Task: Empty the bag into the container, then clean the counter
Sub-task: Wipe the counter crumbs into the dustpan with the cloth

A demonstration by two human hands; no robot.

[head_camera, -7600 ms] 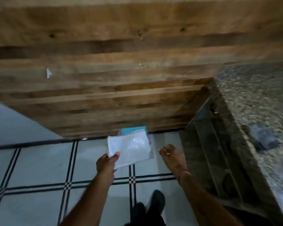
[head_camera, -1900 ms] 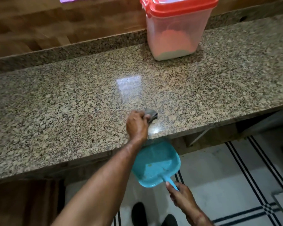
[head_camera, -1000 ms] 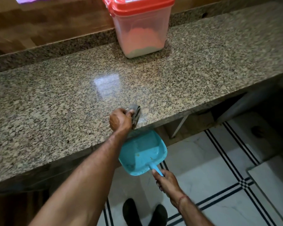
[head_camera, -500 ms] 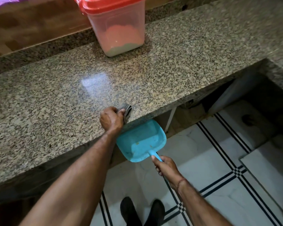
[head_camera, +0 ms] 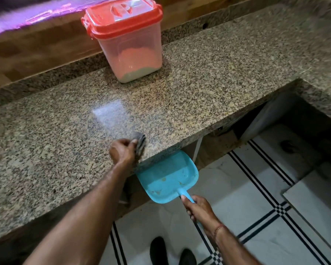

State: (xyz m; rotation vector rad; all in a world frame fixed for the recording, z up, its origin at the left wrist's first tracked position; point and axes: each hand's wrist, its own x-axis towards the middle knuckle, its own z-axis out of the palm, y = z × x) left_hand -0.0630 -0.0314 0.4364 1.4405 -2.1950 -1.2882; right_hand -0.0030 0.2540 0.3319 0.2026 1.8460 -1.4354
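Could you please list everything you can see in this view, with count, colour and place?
container: one, translucent with red lid, back of counter, pale powder inside.
counter: one, speckled granite, across the view.
cloth: one, grey, at the counter's front edge, in the left hand.
dustpan: one, light blue, just below the counter edge, a few crumbs inside.
floor: white tiles with black stripes, lower right.
shoes: two, black, bottom centre.
left hand: one, gripping the cloth.
right hand: one, holding the dustpan's handle.
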